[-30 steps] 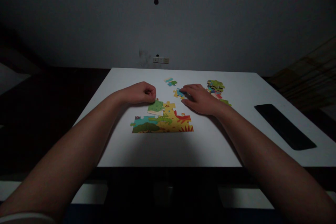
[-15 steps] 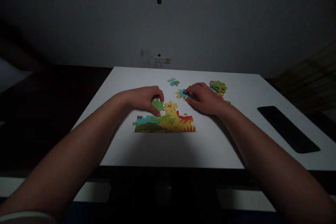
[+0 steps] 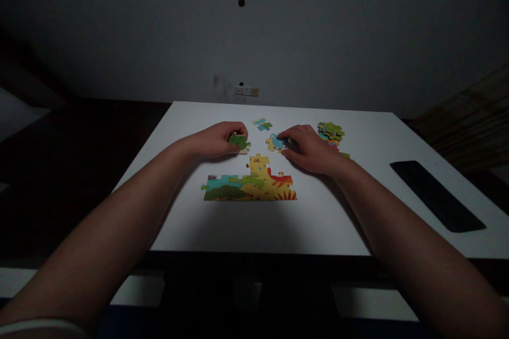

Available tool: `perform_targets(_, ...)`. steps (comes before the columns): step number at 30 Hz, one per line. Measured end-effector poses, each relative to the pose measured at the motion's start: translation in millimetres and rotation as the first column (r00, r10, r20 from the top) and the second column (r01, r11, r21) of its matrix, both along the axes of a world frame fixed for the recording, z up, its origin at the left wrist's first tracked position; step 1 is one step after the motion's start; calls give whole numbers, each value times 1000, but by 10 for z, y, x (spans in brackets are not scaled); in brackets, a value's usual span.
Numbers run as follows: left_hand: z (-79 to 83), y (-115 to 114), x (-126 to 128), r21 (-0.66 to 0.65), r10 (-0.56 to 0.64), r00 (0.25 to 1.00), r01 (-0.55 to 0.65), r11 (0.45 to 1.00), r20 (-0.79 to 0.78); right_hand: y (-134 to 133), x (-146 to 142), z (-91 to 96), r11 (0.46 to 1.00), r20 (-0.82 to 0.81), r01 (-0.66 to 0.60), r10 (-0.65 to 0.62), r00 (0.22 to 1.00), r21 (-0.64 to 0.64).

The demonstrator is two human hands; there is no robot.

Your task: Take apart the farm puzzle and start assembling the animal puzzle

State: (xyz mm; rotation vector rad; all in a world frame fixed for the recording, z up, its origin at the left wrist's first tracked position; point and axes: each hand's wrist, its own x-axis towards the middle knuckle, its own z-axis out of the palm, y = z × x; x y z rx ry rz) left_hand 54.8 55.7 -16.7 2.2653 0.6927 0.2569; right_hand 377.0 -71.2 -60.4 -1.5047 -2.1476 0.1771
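My left hand [image 3: 220, 139] is closed on a green puzzle piece [image 3: 238, 142], gripped between thumb and fingers just above the table. Below it lies a joined section of puzzle [image 3: 250, 185] with a crocodile, a dark green bush and a red animal; one yellow piece [image 3: 259, 163] sticks up from its top edge. My right hand [image 3: 308, 148] has index finger and thumb on a blue and yellow puzzle piece [image 3: 274, 142] lying on the table. The fingers partly cover that piece.
Behind the right hand is a pile of loose puzzle pieces [image 3: 331, 131]. Farther back lie blue and green pieces [image 3: 262, 124]. A long black object [image 3: 435, 196] rests on the right side of the white table [image 3: 254, 233]. The wall has sockets [image 3: 246, 90].
My left hand has lifted the green piece up and away from the joined section, tilting it. My right hand stays nearly in place, with the blue and yellow piece shifted only slightly.
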Motion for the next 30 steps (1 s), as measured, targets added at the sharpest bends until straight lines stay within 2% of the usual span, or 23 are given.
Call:
perform_targets(4, -89, 49, 18, 17, 78, 992, -80, 997, 95, 11, 5, 4, 1000, 19, -20, 20, 1000, 5)
perform_targets(7, -142, 106, 11, -33, 137, 982, -134, 990, 133, 12, 3, 13, 999, 9, -35, 34, 999, 9)
perform_targets(11, -131, 153, 1, -112, 159, 979, -145, 983, 131, 8, -4, 21, 999, 6, -47, 47, 999, 15)
perform_targets(15, -108, 135, 3, -121, 190, 969, -172, 978, 159, 6, -12, 17, 999, 11, -52, 52, 999, 12)
perform_targets(21, -181, 110, 18, -174, 248, 953, -217, 960, 175, 20, -7, -16, 998, 6, -56, 56, 998, 18)
perform_targets(30, -85, 40, 48, -37, 188, 977, -185, 982, 102, -8, -38, 42, 998, -47, -62, 63, 997, 30)
